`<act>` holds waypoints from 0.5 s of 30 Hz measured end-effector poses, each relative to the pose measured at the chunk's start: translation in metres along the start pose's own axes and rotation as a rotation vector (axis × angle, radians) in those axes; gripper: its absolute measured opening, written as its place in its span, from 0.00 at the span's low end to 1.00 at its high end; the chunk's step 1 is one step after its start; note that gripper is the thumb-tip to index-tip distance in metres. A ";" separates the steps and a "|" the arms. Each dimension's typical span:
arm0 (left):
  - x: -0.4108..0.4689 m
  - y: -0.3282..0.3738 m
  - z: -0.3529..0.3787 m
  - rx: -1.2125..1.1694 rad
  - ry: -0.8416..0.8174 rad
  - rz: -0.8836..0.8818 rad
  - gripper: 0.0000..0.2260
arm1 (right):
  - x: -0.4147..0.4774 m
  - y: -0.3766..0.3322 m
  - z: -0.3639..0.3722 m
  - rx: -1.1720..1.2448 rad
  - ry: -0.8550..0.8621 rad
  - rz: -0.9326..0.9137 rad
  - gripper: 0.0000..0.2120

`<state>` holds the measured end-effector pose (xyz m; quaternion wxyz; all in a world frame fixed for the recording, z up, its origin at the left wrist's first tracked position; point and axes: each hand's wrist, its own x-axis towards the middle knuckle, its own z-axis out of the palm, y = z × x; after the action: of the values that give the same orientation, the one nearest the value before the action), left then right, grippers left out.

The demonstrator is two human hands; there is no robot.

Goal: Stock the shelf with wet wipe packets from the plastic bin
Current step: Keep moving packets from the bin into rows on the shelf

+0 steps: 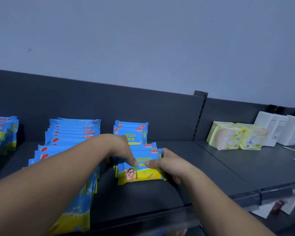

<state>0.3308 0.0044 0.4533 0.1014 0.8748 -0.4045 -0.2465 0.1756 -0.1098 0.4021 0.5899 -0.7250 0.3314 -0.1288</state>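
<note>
Both of my hands hold a small bunch of blue and yellow wet wipe packets [140, 174] that stands upright on the dark shelf [143, 198]. My left hand [121, 150] grips the bunch from the left, thumb on its front face. My right hand [170, 166] grips it from the right, thumb also on the front. Behind it, two more packets [131, 132] lean against the shelf's back panel. A long row of the same packets [71, 133] runs front to back on the left, partly hidden by my left forearm. The plastic bin is out of view.
Another row of blue packets [2, 133] stands at the far left. Past the slotted upright [200, 114], the right bay holds pale yellow packs [223, 135] and white boxes [276, 128]. Bare shelf lies in front of and to the right of the held packets.
</note>
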 end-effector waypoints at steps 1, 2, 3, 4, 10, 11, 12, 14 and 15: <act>0.001 -0.001 0.001 -0.024 0.009 -0.004 0.47 | 0.002 0.000 0.001 -0.009 0.010 0.001 0.25; 0.002 -0.002 0.001 -0.050 0.018 -0.004 0.49 | 0.003 -0.001 0.003 -0.012 0.014 -0.002 0.24; 0.003 -0.004 0.001 -0.083 0.025 -0.005 0.50 | 0.006 -0.001 0.005 -0.009 0.014 -0.007 0.23; 0.004 -0.006 0.002 -0.127 0.030 -0.007 0.51 | 0.008 -0.001 0.007 -0.007 0.014 -0.011 0.23; -0.004 -0.008 0.003 -0.099 0.146 0.025 0.59 | 0.015 -0.002 0.013 0.078 0.008 -0.037 0.25; -0.005 -0.006 0.002 -0.091 0.164 0.027 0.60 | 0.016 -0.002 0.013 0.103 0.009 -0.041 0.25; -0.005 -0.007 0.002 -0.099 0.175 0.027 0.61 | 0.015 -0.003 0.014 0.122 0.012 -0.047 0.25; -0.003 -0.009 0.000 -0.140 0.196 0.040 0.61 | 0.015 -0.004 0.014 0.139 0.027 -0.064 0.25; -0.002 -0.011 -0.002 -0.174 0.203 0.058 0.62 | 0.015 -0.005 0.014 0.148 0.033 -0.074 0.25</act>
<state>0.3375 0.0131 0.4513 0.2244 0.8711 -0.3942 -0.1880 0.1966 -0.1078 0.4000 0.6313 -0.6889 0.3035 -0.1864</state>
